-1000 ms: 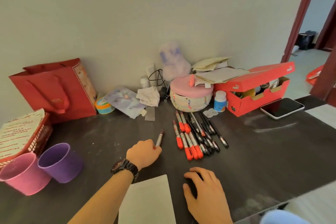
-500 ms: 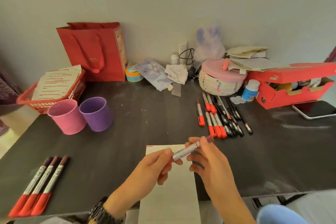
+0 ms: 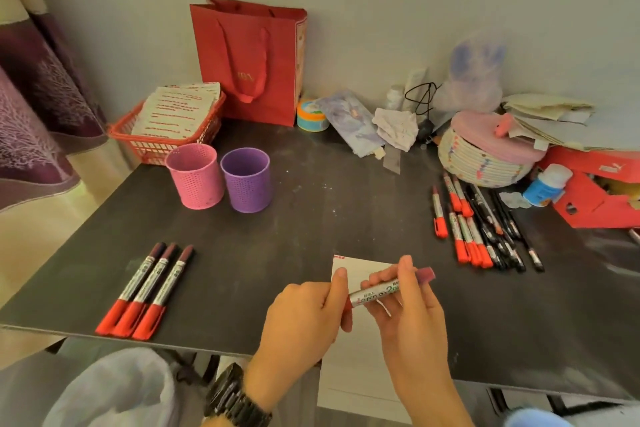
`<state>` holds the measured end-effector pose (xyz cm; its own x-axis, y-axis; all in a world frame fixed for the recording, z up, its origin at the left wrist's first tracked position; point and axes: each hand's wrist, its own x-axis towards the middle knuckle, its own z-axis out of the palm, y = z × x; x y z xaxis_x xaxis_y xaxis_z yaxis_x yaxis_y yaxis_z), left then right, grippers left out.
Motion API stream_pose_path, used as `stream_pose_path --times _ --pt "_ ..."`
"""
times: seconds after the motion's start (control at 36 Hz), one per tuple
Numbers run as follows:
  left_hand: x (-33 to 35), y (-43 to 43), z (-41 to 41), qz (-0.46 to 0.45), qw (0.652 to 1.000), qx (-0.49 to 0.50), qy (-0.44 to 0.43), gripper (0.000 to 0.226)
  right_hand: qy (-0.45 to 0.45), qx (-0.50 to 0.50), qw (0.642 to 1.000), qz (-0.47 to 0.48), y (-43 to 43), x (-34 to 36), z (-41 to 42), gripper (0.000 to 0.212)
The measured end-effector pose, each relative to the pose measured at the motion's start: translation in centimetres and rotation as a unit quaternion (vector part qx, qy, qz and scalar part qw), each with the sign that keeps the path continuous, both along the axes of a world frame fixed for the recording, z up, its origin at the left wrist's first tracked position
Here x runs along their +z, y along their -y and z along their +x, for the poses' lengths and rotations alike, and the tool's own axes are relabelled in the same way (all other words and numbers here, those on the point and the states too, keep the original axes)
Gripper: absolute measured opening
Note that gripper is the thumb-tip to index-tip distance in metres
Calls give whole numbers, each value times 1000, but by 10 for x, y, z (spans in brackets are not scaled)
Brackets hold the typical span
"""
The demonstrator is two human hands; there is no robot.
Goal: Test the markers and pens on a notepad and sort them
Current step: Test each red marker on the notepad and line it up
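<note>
Head: L hand [image 3: 301, 317], R hand [image 3: 414, 317] pinch marker [image 3: 375, 294]; silver barrel, maroon end.

- Three left markers [image 3: 145, 291].
- One held marker [image 3: 388, 291].
- Six red-capped right markers [image 3: 465, 239].
- Black pens [image 3: 502, 236]: overlapping, count unclear.
- One pink cup [image 3: 195, 180], one purple cup [image 3: 246, 184].
- One notepad [image 3: 356, 367].
- One bag [image 3: 249, 59].
- One basket [image 3: 156, 144].

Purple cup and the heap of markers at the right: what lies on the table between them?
Nothing but a few pale specks: in the head view, the dark table is bare between the purple cup and the heap of markers.
</note>
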<state>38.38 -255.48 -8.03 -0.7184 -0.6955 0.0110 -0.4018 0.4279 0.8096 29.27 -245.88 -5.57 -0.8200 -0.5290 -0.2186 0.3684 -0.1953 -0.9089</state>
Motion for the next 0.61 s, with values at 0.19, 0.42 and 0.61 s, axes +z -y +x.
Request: stream_pose_path --times 0.19,0.42,0.61 --pt "-7 -11 -2 -155 985 69 37 66 281 -58 939 -187 11 -3 12 40" --pt "2 -30 -3 -171 981 46 83 56 297 -88 943 -125 4 5 -4 51" --pt "-3 -36 -7 -180 980 28 84 63 275 -9 952 -131 0 9 -16 50"
